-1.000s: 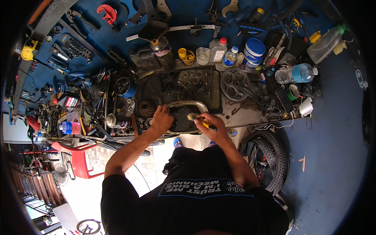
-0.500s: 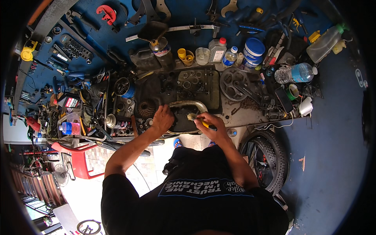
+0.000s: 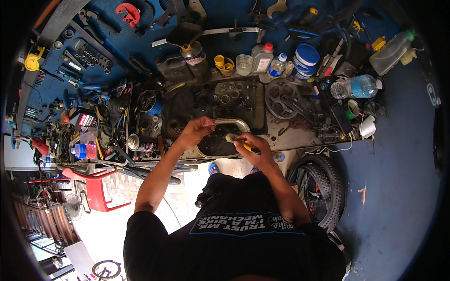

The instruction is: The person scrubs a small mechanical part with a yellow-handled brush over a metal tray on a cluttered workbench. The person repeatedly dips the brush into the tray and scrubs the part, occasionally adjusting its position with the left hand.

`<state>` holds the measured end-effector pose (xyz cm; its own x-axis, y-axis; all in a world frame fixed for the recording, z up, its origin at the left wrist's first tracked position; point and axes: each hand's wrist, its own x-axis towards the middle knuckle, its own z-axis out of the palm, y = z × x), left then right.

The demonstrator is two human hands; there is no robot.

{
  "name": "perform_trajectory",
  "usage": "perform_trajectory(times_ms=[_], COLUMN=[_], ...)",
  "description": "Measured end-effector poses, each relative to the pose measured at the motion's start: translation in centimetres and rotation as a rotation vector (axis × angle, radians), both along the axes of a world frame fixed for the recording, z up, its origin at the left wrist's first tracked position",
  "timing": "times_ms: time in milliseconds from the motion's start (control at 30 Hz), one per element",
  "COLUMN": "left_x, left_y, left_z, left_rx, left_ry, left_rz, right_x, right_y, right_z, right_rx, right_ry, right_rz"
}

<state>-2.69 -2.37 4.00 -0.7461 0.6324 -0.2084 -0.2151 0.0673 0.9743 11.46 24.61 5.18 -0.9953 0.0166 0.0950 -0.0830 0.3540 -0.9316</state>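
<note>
A metal pan point(image 3: 244, 125) with a pale rim and dark, wet-looking contents stands at the near edge of the workbench. Over its right side, my right hand point(image 3: 255, 149) grips a brush point(image 3: 253, 151) with a yellow and black handle, its pale bristles pointing left into the pan. My left hand point(image 3: 197, 132) is raised above the pan's left rim, thumb and fingers pinched together. Whatever they hold, if anything, is too small to make out. Behind my left hand, a cassette of bicycle sprockets point(image 3: 175, 127) is partly hidden.
Behind the pan, small rings and parts lie on a dark tray point(image 3: 258, 100). A crankset point(image 3: 280, 99) and a chain point(image 3: 300, 122) are to the right. Bottles and a blue tub point(image 3: 306, 58) line the back. Tools crowd the left, and tires point(image 3: 323, 192) lean below the bench.
My left hand has lifted off the pan's left rim, moved slightly up, and turned with its fingers pinched. My right hand and the brush have barely moved.
</note>
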Motion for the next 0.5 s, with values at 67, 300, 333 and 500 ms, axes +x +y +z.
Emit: perform_trajectory(times_ms=[67,300,333,500], left_x=[-0.2,0.3,0.1,-0.1], left_y=[-0.1,0.8,0.7,1.6], left_z=[-0.3,0.8,0.7,1.5], left_rx=[0.049,0.022,0.004,-0.061], left_ry=[-0.050,-0.092,-0.082,0.092], left_rz=[-0.023,0.008,-0.019,-0.059], right_x=[-0.1,-0.1,-0.1,0.0], right_y=[0.1,0.1,0.0,0.1], right_z=[-0.1,-0.3,-0.2,-0.2], right_rx=[0.002,-0.001,0.002,-0.023], right_ry=[0.005,-0.050,-0.052,-0.033], right_rz=[0.003,-0.035,-0.038,-0.033])
